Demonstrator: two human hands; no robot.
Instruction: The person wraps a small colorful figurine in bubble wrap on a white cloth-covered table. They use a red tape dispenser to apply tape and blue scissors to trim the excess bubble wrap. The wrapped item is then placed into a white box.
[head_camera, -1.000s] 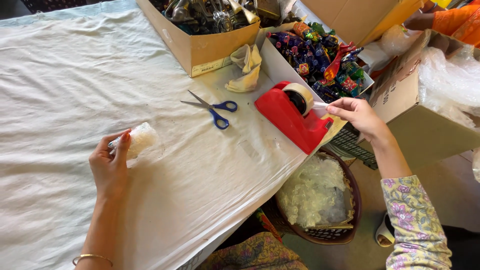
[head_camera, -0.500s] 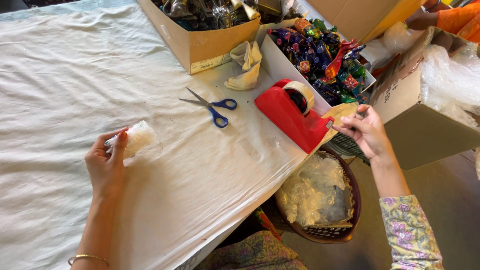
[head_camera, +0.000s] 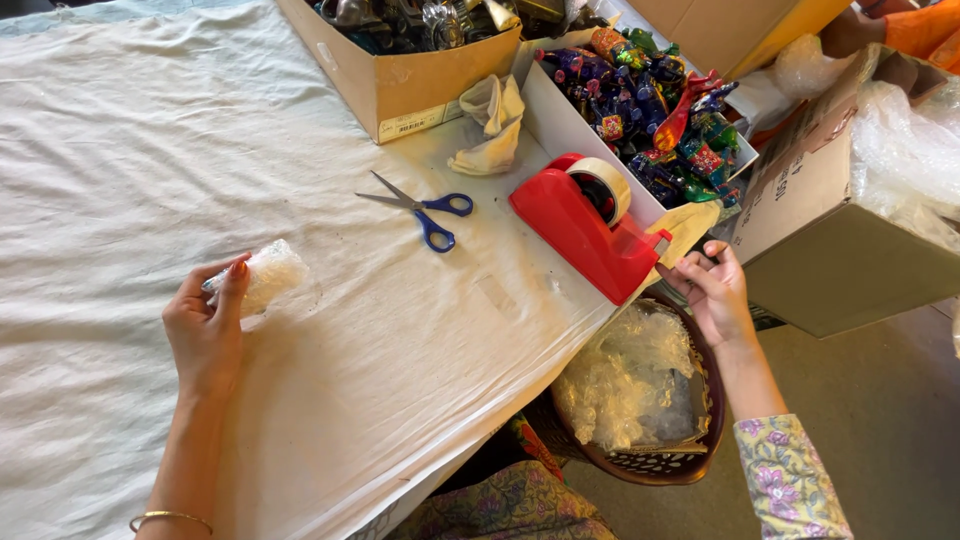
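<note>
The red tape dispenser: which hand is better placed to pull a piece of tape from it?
The right hand. Its fingers are at the cutter end of the red tape dispenser. The left hand is far off, holding a small bubble-wrapped bundle on the white cloth.

White-clothed table (head_camera: 120, 130) (scissors (head_camera: 425, 208), red tape dispenser (head_camera: 585, 225), cardboard box (head_camera: 400, 85)).

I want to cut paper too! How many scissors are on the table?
1. The blue-handled scissors lie open on the white cloth, between the left hand and the red tape dispenser. More could be hidden inside the boxes.
</note>
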